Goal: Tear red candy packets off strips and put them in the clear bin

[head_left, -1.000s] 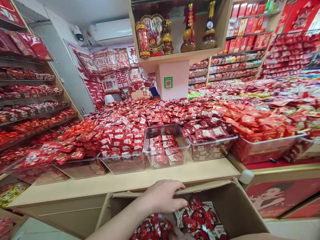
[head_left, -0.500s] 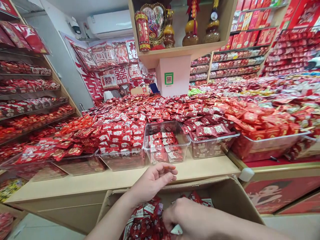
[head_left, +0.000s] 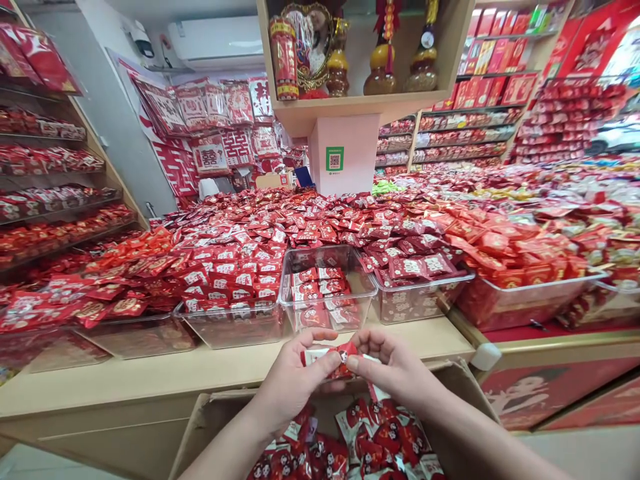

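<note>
My left hand (head_left: 295, 377) and my right hand (head_left: 395, 367) meet just above a cardboard box (head_left: 200, 423), both pinching the same small red and white candy packet (head_left: 334, 357). The box below holds many similar red packets (head_left: 370, 443). Right behind my hands, on the wooden counter (head_left: 150, 380), stands a clear plastic bin (head_left: 327, 290) that is partly filled with red packets. The bins to its left (head_left: 230, 320) and right (head_left: 420, 293) are heaped with them.
Red packets cover the whole display table behind the bins. Shelves of red packages line the left wall (head_left: 55, 200) and back right (head_left: 470, 127). A pink pillar with a green QR sign (head_left: 335, 159) carries a shelf of ornaments (head_left: 360, 60). A rounded counter corner (head_left: 485, 357) juts out at right.
My left hand left the box's contents and rose. My right hand came up out of the box with a packet, and both hands now hold it together above the box.
</note>
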Motion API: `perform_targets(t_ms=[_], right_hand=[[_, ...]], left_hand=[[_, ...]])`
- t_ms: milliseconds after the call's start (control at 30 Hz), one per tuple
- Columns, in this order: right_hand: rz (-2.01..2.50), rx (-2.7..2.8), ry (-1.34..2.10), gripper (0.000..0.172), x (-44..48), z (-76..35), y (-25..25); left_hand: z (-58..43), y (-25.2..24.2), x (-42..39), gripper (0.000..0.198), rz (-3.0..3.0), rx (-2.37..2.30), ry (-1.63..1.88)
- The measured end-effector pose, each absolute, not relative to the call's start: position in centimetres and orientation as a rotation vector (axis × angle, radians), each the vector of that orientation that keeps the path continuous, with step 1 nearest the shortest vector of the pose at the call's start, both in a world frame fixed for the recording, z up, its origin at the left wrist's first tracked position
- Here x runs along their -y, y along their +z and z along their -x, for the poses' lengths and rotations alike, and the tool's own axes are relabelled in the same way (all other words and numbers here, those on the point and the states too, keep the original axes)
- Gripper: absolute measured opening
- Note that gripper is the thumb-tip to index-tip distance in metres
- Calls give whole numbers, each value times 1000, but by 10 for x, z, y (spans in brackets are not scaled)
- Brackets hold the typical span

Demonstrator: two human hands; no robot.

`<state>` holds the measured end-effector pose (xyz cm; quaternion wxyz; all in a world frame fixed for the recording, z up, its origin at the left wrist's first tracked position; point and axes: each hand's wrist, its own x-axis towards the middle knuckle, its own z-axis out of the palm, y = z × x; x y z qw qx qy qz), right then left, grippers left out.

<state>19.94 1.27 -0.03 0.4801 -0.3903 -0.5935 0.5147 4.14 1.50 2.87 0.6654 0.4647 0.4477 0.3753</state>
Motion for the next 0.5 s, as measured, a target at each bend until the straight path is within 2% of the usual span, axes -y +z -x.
perform_targets(t_ms=[233,500], right_hand=[[1031,1492,1103,21,-16,-200,-5],[963,1453,1140,20,-16,-197,-10]], left_hand=[[-43,29,-18,21,-1052,-1012,929],[-38,23,-22,24,-1251,-1057,952]])
